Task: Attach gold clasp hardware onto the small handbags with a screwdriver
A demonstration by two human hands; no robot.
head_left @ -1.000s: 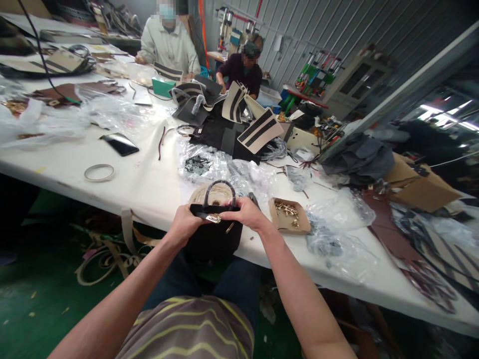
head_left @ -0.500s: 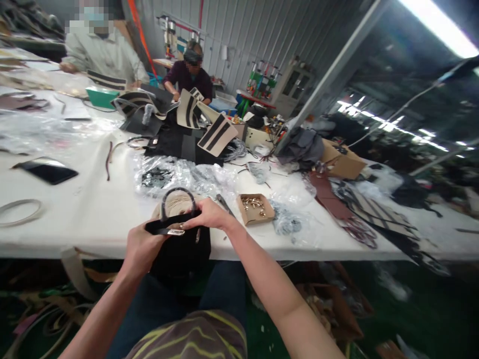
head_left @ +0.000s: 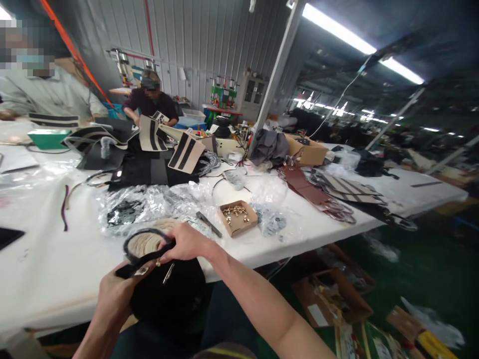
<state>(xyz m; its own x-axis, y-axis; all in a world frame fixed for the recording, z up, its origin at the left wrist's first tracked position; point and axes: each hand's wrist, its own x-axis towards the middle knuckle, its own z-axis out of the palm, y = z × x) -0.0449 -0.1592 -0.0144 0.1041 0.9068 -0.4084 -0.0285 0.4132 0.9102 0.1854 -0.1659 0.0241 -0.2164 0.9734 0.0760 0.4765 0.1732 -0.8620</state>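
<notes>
The black bag (head_left: 168, 294) is at the near edge of the table, above the person's lap; its body is soft, matt and dark, so the folds are hard to distinguish; a rounded handle (head_left: 129, 245), which looks like a thick dark cord, arches up from its mouth, and a slim shiny metal bar (head_left: 168, 274) hangs on its front. The left hand (head_left: 117, 291) has its fingers closed around the left end of the rim, near a small bright metal fitting (head_left: 142, 270); the right hand (head_left: 189, 242) grips the other end of the rim, thumb and fingers pressed together.

Just behind the handle is a cream-coloured roll (head_left: 149, 240), round and wound in layers; beyond it lies crinkled clear plastic (head_left: 187, 197) with a dark flat tool (head_left: 208, 224) beside it, and then a cardboard tray (head_left: 239, 231) with small gold-toned metal parts.

The table (head_left: 48, 271) has a smooth white covering; farther back are beige panels (head_left: 186, 152) with black stripes, and to the right flat brown pieces (head_left: 304, 184); across the table sit two co-workers, one in a pale jacket (head_left: 52, 94), one in a dark purple top (head_left: 164, 107); behind them stands a ribbed grey wall (head_left: 202, 35), and long lamps (head_left: 339, 27) shine above.
</notes>
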